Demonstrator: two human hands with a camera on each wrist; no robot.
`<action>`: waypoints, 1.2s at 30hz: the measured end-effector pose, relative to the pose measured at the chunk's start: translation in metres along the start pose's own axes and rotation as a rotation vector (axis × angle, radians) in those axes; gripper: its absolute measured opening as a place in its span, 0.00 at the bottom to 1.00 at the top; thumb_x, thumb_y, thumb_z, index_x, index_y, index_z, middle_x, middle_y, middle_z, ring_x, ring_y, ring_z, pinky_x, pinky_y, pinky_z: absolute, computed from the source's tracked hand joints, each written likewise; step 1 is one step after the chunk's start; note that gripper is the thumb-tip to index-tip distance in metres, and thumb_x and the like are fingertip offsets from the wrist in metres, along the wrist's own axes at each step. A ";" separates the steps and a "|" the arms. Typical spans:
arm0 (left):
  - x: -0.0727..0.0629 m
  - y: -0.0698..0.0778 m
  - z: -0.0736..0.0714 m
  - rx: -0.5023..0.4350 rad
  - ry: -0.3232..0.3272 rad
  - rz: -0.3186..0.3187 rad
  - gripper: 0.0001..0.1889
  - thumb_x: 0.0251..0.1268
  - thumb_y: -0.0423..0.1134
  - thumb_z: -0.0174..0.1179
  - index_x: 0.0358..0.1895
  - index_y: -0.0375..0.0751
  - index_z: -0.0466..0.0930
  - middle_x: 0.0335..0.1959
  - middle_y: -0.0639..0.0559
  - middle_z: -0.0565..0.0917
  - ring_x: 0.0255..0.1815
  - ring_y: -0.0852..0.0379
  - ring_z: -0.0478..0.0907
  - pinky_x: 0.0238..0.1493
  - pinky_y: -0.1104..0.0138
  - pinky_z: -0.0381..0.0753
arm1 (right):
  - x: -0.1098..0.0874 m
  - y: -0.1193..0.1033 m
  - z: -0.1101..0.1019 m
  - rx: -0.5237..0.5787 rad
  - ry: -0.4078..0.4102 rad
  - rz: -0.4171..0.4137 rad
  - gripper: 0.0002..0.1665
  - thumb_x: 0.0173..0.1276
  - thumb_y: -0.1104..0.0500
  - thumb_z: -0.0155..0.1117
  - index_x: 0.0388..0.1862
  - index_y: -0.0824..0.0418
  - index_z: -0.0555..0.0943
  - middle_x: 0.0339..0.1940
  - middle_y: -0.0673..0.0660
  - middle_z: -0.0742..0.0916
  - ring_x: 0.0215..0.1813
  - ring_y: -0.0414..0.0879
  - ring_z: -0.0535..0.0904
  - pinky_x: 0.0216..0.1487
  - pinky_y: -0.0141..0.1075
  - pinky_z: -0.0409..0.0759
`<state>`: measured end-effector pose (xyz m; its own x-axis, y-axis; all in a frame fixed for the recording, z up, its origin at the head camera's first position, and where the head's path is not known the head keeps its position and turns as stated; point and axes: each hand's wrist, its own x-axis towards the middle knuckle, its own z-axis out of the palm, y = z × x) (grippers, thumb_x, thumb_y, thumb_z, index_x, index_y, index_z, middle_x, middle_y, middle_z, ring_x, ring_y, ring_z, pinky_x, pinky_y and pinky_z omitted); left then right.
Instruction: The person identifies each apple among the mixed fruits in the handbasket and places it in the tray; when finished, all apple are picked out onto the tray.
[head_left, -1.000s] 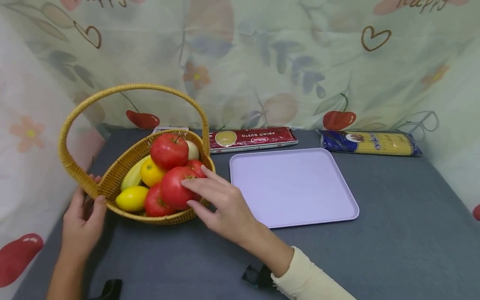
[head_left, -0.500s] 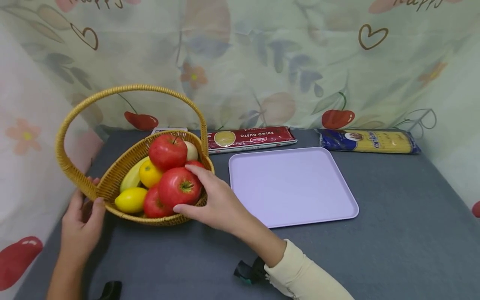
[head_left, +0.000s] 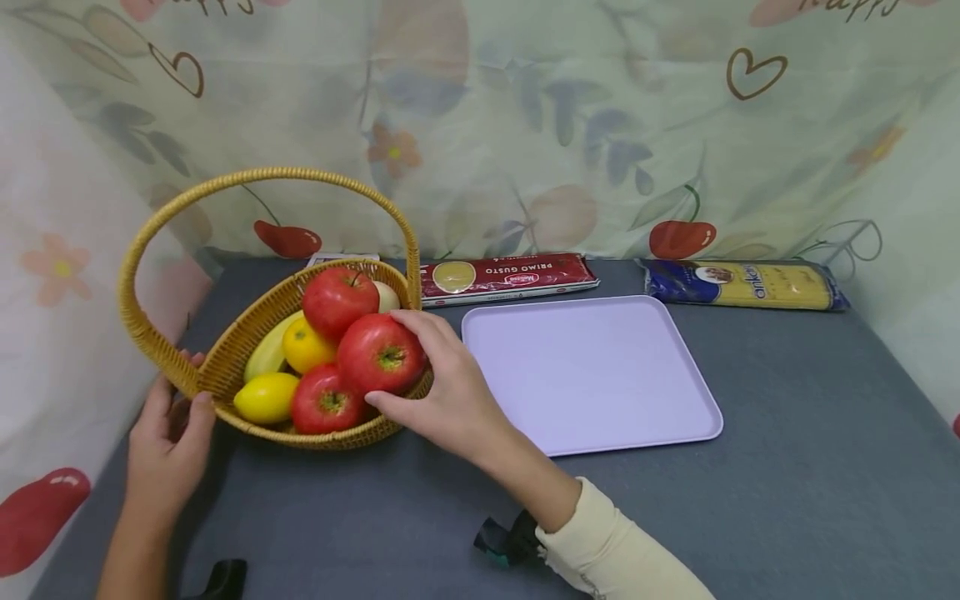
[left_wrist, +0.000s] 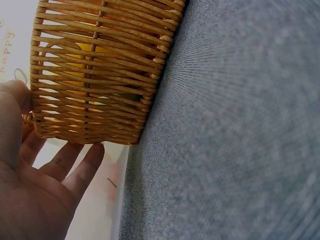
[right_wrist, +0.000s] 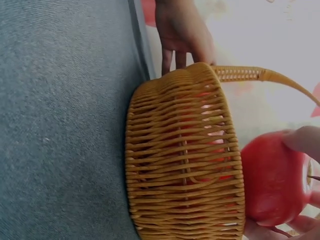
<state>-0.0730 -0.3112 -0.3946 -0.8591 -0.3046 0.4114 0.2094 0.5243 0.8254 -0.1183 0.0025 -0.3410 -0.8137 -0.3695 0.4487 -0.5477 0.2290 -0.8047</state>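
Note:
A wicker basket [head_left: 315, 442] with a tall arched handle stands at the left of the table in the head view. My left hand [head_left: 168, 429] holds its left end by the handle's foot, thumb at the rim and fingers against the woven wall [left_wrist: 95, 100]. My right hand [head_left: 450, 392] grips a large red apple [head_left: 381, 354] at the basket's right side, thumb in front and fingers behind. In the right wrist view this apple [right_wrist: 272, 175] sits at the rim. More red apples [head_left: 327, 400], a lemon [head_left: 266, 398], an orange [head_left: 306, 346] and a banana [head_left: 266, 350] lie inside.
A flat lilac tray [head_left: 592, 375] lies right of the basket. Behind it, along the curtain [head_left: 525, 125], are a red pasta packet [head_left: 517, 279] and a blue and yellow one [head_left: 742, 285]. A pale round item [head_left: 386, 296] shows at the basket's back.
My right hand has closed round the large apple and shifted it up and right, uncovering more of the apple below. My left hand has stayed at the basket.

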 end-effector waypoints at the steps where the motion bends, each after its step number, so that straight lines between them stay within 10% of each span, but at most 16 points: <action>1: 0.000 0.000 0.000 0.001 0.002 0.000 0.29 0.72 0.27 0.55 0.74 0.45 0.67 0.65 0.52 0.77 0.57 0.67 0.75 0.52 0.82 0.73 | 0.000 0.000 -0.001 0.009 0.004 0.002 0.45 0.55 0.57 0.80 0.70 0.56 0.70 0.66 0.52 0.74 0.63 0.41 0.70 0.53 0.35 0.81; 36: 0.000 0.000 0.001 0.028 -0.004 -0.018 0.29 0.73 0.29 0.54 0.75 0.46 0.66 0.68 0.48 0.75 0.62 0.65 0.72 0.56 0.81 0.71 | 0.014 0.008 -0.039 0.073 0.208 -0.083 0.47 0.55 0.59 0.79 0.71 0.60 0.66 0.63 0.51 0.75 0.60 0.47 0.72 0.43 0.39 0.85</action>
<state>-0.0738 -0.3102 -0.3953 -0.8643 -0.3111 0.3952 0.1811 0.5407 0.8215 -0.1418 0.0343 -0.3263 -0.7931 -0.1887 0.5791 -0.6052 0.1366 -0.7843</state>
